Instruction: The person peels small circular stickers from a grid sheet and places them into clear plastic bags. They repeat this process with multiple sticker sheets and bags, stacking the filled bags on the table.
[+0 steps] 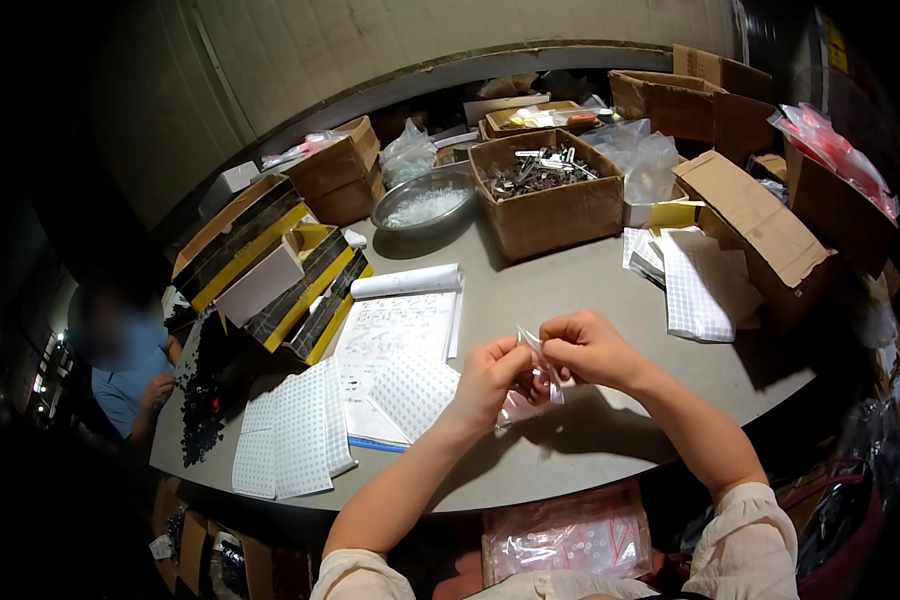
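Observation:
Above the grey table point(510, 470), close to its front edge, I hold a small clear plastic bag point(516, 408) with a pinkish tint. My left hand point(492, 380) is closed round the bag's left side, fingers curled. From the right, my right hand point(588, 348) pinches the bag's upper part between thumb and fingers. What is inside the bag I cannot make out. Just left of my hands lie sheets of round stickers point(415, 395) and an open notepad point(395, 330) with drawings. More sticker sheets point(290, 430) are spread at the front left.
A cardboard box of metal parts point(555, 222) and a metal bowl point(425, 222) of clear bits stand behind. Sticker sheets point(698, 285) and boxes point(755, 215) are on the right. Small black parts point(202, 400) lie left, near a person point(130, 360). Below the table edge sits a box of bags point(570, 535).

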A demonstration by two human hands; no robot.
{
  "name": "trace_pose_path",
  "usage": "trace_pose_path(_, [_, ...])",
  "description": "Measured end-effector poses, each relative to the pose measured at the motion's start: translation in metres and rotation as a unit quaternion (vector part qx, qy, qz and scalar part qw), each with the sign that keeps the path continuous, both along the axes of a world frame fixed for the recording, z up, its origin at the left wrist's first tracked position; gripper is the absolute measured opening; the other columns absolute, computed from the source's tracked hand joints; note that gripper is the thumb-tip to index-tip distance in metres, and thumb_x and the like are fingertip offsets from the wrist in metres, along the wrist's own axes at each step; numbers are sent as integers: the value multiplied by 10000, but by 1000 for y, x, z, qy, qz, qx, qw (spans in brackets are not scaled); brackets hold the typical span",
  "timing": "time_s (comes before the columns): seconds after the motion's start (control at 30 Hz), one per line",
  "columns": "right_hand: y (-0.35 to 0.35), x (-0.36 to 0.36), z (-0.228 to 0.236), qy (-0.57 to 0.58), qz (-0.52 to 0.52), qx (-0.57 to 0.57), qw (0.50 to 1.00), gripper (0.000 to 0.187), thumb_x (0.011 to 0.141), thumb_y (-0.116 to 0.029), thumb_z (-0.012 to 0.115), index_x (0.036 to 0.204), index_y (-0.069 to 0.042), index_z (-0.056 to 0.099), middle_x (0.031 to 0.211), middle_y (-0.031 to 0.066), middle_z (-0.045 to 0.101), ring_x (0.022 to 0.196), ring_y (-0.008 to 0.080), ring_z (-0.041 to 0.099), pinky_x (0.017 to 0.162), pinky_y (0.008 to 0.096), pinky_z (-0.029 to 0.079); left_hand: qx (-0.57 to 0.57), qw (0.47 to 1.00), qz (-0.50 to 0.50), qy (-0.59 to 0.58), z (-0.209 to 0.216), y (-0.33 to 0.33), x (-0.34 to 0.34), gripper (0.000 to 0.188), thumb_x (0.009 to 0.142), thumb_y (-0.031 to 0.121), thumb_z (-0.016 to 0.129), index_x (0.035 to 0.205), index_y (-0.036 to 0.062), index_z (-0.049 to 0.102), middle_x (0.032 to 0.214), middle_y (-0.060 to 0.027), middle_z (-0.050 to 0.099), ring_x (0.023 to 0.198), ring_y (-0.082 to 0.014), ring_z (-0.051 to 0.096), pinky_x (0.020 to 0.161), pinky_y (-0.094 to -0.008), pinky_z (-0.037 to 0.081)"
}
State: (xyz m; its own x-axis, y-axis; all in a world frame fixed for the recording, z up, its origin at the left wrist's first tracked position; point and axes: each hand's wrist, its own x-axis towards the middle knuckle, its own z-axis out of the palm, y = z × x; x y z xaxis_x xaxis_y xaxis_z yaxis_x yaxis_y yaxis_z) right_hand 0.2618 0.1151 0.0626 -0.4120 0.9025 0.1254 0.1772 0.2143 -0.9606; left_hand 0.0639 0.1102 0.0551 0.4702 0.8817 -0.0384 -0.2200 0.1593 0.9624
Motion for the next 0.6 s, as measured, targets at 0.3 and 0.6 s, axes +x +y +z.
trace_pose_path(0.3, [11, 14, 12, -53, -184, 354, 915, 18, 760, 12, 640, 749, -1, 634, 920, 114, 683, 730, 131, 642, 573, 270, 517, 136, 980, 66, 130, 7, -6, 1, 200, 929, 122, 608, 778, -8, 620, 745, -43, 663, 659, -105, 604, 634, -242, 482])
trace_pose_path(0.6, [2, 19, -2, -333, -106, 295, 889, 338, 790, -292, 720, 1004, -33, 763, 1358, 252, 602, 1256, 397, 576, 998, 429, 505, 186, 974, 73, 103, -7, -16, 18, 191, 993, 130, 635, 856, 0, 611, 674, -32, 639, 563, -79, 577, 529, -250, 452])
